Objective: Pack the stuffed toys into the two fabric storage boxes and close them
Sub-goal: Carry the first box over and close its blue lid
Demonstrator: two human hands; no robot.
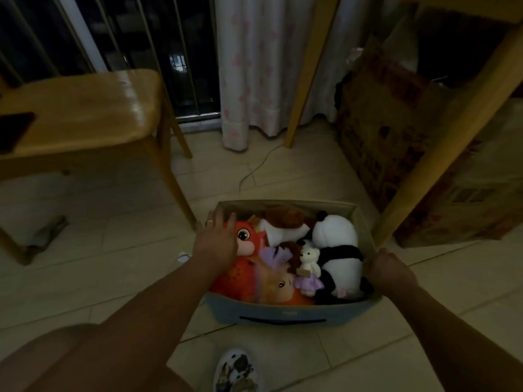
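A blue-grey fabric storage box (283,312) stands open on the floor, full of stuffed toys. Inside lie an orange plush (249,241), a panda (336,244), a small white bear in a purple dress (310,267), a brown-and-white plush (285,224) and a doll with orange hair (278,287). My left hand (216,241) rests flat, fingers spread, on the orange plush at the box's left side. My right hand (387,267) is closed on the box's right rim. No second box or lid shows.
A wooden stool (82,114) with a dark phone (14,131) stands at the left. Table legs (424,162) rise right of the box, with cardboard boxes (396,131) behind. A curtain (254,69) and a cable (254,165) lie beyond. My shoe (236,372) is near the box.
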